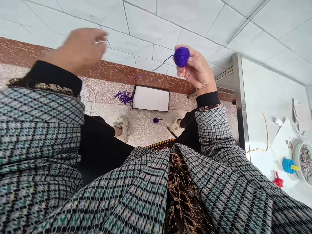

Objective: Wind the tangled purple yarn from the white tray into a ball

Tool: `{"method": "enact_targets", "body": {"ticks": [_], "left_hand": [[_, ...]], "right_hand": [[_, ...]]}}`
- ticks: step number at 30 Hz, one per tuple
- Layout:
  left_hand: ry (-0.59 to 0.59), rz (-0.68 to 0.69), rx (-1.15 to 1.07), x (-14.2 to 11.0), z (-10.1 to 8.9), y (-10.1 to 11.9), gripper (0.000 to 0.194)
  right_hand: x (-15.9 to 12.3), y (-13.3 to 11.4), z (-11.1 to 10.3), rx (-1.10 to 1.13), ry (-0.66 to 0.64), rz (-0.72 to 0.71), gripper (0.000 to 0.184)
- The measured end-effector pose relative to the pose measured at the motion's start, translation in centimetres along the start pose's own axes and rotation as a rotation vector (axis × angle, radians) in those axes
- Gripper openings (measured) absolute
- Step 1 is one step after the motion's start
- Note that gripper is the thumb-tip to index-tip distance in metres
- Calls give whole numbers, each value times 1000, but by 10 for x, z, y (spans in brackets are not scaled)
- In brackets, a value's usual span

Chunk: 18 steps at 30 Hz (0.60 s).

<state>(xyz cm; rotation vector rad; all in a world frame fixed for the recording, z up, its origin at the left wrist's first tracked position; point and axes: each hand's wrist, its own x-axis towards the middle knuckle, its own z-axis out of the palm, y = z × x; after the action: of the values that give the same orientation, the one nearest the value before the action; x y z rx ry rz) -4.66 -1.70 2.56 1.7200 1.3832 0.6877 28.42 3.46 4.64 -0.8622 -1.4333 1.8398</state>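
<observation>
Purple yarn ball (181, 57) sits at one o'clock, clamped in the right hand (200, 72), probably raised so its strand (159, 67) runs free; well apart at ten o'clock, the left hand (79, 48) is blurred, its grip impossible to tell.

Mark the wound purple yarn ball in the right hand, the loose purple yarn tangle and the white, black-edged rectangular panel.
Wound purple yarn ball (181, 57): head view, ball's middle.
Loose purple yarn tangle (125, 97): head view, middle.
White, black-edged rectangular panel (151, 98): head view, white face.

Bright, even light; motion blur upper left
</observation>
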Motion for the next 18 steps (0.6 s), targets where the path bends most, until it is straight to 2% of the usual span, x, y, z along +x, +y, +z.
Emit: {"method": "enact_targets", "body": {"ticks": [2,3,6,8,11,14,16,18], "left_hand": [[139,-22,-124,5,20,10,95],[153,0,-216,8,33,17,94],[73,152,-479,16,69,40,77],[78,188,-504,20,83,48,59],[152,76,-340,23,87,48,39],[225,2,-32,21,84,40,31],[189,55,179,19,84,36,31],[72,122,361,16,86,36,32]], "right_hand": [[10,13,10,8,-88,41,60],[15,19,15,19,-105,55,59],[24,27,29,50,-94,101,54],[28,29,34,71,-48,117,52],[32,30,34,93,39,95,47],[36,28,35,108,169,48,34],[38,26,38,94,271,36,22],[37,23,43,-23,340,54,15]]}}
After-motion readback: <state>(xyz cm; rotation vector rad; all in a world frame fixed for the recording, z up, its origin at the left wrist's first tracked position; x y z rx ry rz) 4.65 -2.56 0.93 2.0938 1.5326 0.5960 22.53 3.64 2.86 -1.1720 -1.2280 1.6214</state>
